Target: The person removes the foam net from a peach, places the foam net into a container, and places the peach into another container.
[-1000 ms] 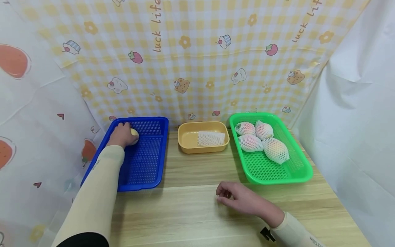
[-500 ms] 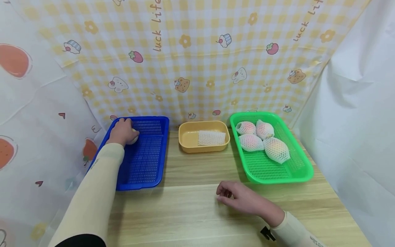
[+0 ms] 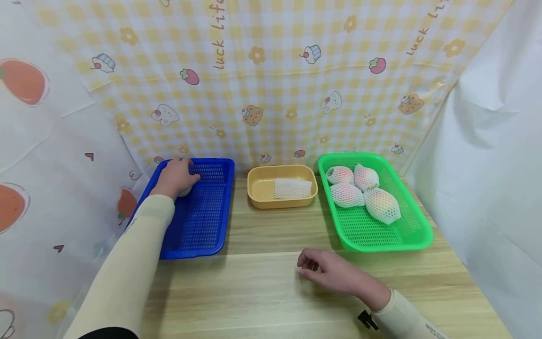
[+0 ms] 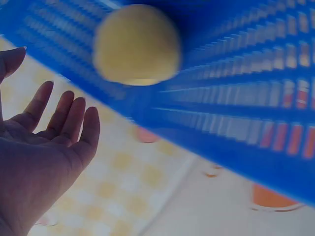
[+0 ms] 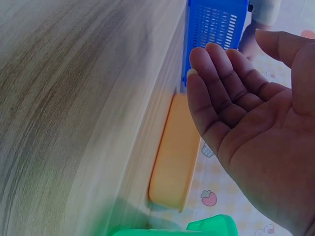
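Over the back left of the blue basket, my left hand has its fingers loosely spread. A round, pale yellow fruit-like thing lies in that basket; in the left wrist view a gap shows between it and the left hand. From the head view, the hand hides most of this yellow thing. My right hand holds nothing, its fingers loosely bent over the table in front of the green basket. The right wrist view shows the same hand with palm and fingers bare.
Between the baskets stands a small yellow tub with a white foam net sleeve in it. Several fruits in foam nets lie in the green basket. A checked curtain hangs behind the wooden table.
My left hand has lifted off the yellow thing and shifted slightly right and back, its fingers loosening. The right hand stays where it was. The head view has shifted a little.
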The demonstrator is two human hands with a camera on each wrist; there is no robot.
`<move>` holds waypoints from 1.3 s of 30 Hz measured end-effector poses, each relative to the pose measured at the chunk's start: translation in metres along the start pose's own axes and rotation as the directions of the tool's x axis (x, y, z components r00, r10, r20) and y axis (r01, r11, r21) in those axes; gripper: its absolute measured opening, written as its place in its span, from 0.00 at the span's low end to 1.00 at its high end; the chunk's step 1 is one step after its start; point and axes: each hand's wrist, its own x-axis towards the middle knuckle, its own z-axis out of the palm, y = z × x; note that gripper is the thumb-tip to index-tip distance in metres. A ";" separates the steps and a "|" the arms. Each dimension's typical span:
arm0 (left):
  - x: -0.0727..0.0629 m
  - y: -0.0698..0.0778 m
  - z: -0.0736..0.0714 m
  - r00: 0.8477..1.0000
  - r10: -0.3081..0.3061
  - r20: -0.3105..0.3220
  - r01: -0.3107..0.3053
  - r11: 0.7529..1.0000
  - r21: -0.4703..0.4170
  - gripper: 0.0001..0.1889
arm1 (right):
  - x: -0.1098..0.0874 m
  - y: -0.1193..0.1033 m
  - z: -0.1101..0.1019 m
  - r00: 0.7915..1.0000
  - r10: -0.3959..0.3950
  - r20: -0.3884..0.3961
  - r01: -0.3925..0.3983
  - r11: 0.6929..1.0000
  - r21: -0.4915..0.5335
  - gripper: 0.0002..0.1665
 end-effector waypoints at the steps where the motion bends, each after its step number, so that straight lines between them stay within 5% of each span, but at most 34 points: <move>1: -0.002 0.006 -0.001 1.000 0.016 -0.004 -0.016 1.000 -0.011 0.31 | 0.000 0.000 0.000 1.000 0.000 0.000 0.000 1.000 0.001 0.04; 13: -0.051 0.076 -0.009 0.976 0.215 -0.014 -0.216 0.973 -0.079 0.21 | 0.000 0.005 -0.001 1.000 0.013 0.002 -0.013 1.000 0.006 0.05; 22: -0.105 0.126 -0.001 0.932 0.352 -0.086 -0.362 0.900 -0.243 0.15 | -0.001 0.006 -0.002 1.000 0.021 -0.002 -0.021 1.000 0.022 0.04; 28: -0.141 0.155 0.020 0.862 0.482 -0.158 -0.507 0.800 -0.320 0.11 | -0.001 0.005 -0.002 1.000 0.012 -0.003 -0.012 1.000 0.021 0.04; 32: -0.157 0.172 0.044 0.828 0.542 -0.142 -0.555 0.760 -0.337 0.10 | -0.001 0.006 -0.002 1.000 0.014 -0.003 -0.014 1.000 0.020 0.04; 39: -0.175 0.189 0.081 0.821 0.569 -0.048 -0.539 0.745 -0.392 0.08 | 0.000 0.006 -0.002 1.000 0.021 -0.001 -0.021 1.000 0.021 0.04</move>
